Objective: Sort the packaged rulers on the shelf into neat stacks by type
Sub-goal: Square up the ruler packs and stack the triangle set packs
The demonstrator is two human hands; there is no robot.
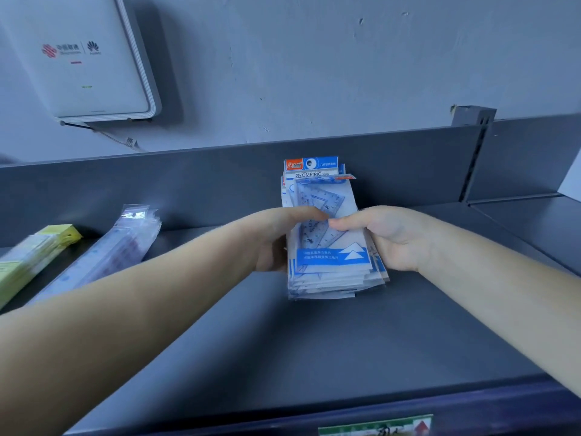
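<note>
A stack of blue-and-white packaged triangle rulers (330,262) lies in the middle of the dark grey shelf (314,341), its far end reaching the back panel. My left hand (283,237) grips the stack's left side with the thumb on top. From the right, my right hand (390,237) grips the other side, thumb pressing the top pack. The two thumbs almost meet over the clear triangles. At the left lie a pile of clear-bagged straight rulers (116,247) and a pile of yellow-green packaged rulers (34,256).
A white router box (81,58) hangs on the wall above the left end of the shelf. An upright divider post (474,152) splits the back panel at the right. A green price label (374,427) sits on the shelf's front edge.
</note>
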